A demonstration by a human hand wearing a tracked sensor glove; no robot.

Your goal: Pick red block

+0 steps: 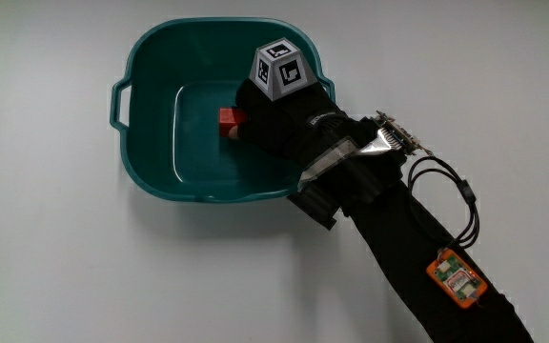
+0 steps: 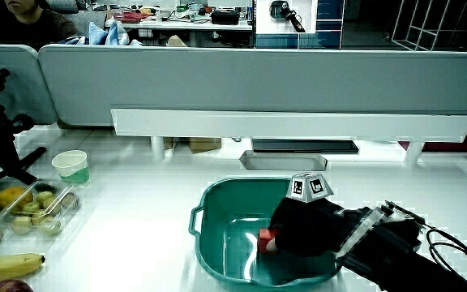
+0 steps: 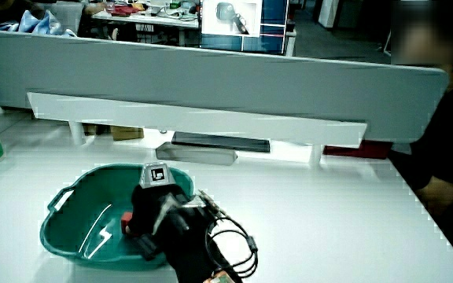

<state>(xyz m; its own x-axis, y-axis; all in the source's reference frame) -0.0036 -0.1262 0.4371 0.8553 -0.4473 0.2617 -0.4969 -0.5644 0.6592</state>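
White table (image 1: pixel 55 257) carries teal basin (image 1: pixel 151 57); cup (image 2: pixel 72 166), fruit tray (image 2: pixel 35 209), banana (image 2: pixel 6 265) near its edge.

**Hand in the basin at the red block**

Your hand (image 1: pixel 279 119) reaches into the teal basin (image 1: pixel 151 162), which sits on the white desk (image 1: pixel 46 267). The patterned cube (image 1: pixel 282 69) on the back of the glove faces up, over the basin's rim. The red block (image 1: pixel 229 120) lies on the basin floor, and your fingertips touch it on the side toward the palm; only part of the block shows past the glove. Whether the grip has closed around it cannot be told from above. Your forearm (image 1: pixel 417 248) crosses the basin rim, carrying a looped black cable (image 1: pixel 456 195) and a small orange tag (image 1: pixel 457 279).
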